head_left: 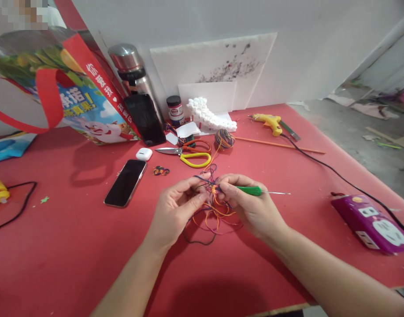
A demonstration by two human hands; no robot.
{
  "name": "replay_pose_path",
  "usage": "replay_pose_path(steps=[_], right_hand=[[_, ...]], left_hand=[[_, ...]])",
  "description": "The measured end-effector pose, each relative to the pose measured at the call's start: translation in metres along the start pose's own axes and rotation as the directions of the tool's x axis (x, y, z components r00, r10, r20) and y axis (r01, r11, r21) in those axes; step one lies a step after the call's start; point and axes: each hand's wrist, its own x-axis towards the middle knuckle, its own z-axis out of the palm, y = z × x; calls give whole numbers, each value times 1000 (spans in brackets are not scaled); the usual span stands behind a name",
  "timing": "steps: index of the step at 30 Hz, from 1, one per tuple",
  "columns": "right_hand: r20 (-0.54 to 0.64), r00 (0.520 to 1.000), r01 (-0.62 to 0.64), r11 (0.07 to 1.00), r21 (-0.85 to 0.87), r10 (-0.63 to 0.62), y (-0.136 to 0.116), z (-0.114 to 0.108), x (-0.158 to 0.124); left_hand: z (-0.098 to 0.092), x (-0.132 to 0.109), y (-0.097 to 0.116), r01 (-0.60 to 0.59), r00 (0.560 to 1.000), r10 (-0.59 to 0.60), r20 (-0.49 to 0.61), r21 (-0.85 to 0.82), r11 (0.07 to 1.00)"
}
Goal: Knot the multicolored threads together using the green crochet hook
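Both hands meet over the middle of a red table. My left hand (178,207) is closed, its thumb and fingers pinching strands of multicoloured yarn (210,216). My right hand (251,202) grips a green-handled crochet hook (251,190), whose thin metal shaft points right, away from the yarn. Its thumb and forefinger also pinch a small orange and blue knotted piece (214,189) between the hands. Loose loops of orange, purple and dark yarn hang below onto the table. A strand runs back to a yarn ball (224,139).
Behind the hands lie scissors (188,154), a phone (125,182), an earbud case (144,153) and a small knotted yarn piece (161,171). A glue gun (268,123) trails its cord to a purple power box (370,222) at right. A gift bag (99,119) and thermos (132,66) stand back left.
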Motion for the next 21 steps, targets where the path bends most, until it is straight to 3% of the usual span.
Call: replay_pose_path(steps=[6,13,21], right_hand=[[-6,995,-98,993,62,99,-2,2,0],[61,995,-77,996,34,74,0,3,1],[-22,985,-162,964,210,171,-1,3,5]], left_hand=[[3,1,0,-124,987,129,-98,52,991],[10,0,3,-37,988,44,-147,45,998],[10,-3,5,8,996,-3,-89,46,999]])
